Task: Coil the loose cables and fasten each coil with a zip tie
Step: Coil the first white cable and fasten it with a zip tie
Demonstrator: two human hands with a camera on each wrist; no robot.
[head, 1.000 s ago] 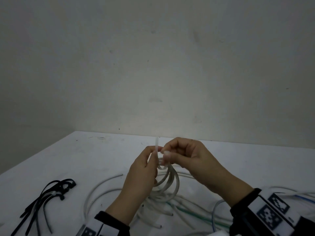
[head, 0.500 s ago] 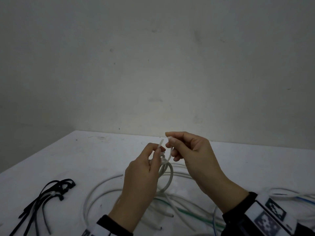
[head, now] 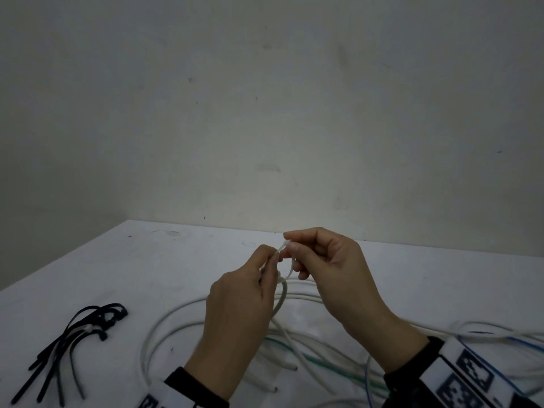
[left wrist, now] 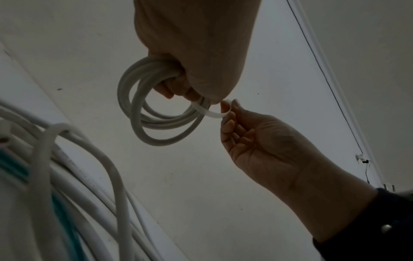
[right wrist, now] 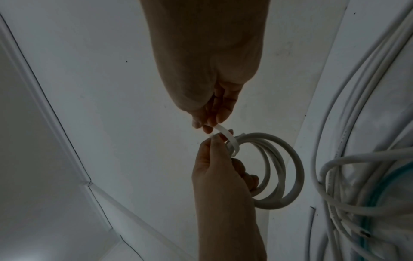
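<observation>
Coil: I hold the small white coil point(left wrist: 154, 113) up off the table point(head: 164, 260), between my two hands, so the tie can pass all the way round its bundled strands.
Left hand: my left hand point(head: 238, 313) is curled round the coil's top, squeezing the loops together so they don't spring apart (the thumb and forefinger also seem to steady one end of the tie).
Zip tie: the white zip tie point(left wrist: 209, 113) wraps over the bunched strands just beside my left fingertips, forming a loose loop that is not yet snug.
Right hand: my right hand point(head: 326, 269) pinches the free end of the tie between thumb and forefinger, its other fingers loosely curled, palm turned toward my left hand.
Pose: both wrists are raised and the hands nearly touch, near the middle of the table.
Whether it is threaded: I cannot tell if the tail is through the head.
Loose cables: white cables point(head: 176, 325) with green and blue ones lie under and to the right of my hands.
Black ties: a bunch of black ties point(head: 73, 340) lies to the near left, well apart.
</observation>
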